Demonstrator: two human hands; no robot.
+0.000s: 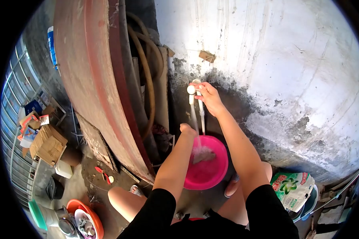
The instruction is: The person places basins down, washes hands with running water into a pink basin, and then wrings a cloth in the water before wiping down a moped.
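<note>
Two bare forearms, black short sleeves ending above the elbows, left hand (187, 129) and right hand (208, 96) without gloves, rings or watch, bare knees near left and right, black garment at near edge

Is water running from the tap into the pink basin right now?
Yes: a stream falls from the tap, where the right hand rests, into the pink basin beside the left hand.

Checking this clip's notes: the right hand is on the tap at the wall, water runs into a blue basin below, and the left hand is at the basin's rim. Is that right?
Not quite: the basin is pink, not blue, as the head view shows. The rest stands: the right hand is on the tap at the wall, water runs into the basin, and the left hand is at its rim.
</note>
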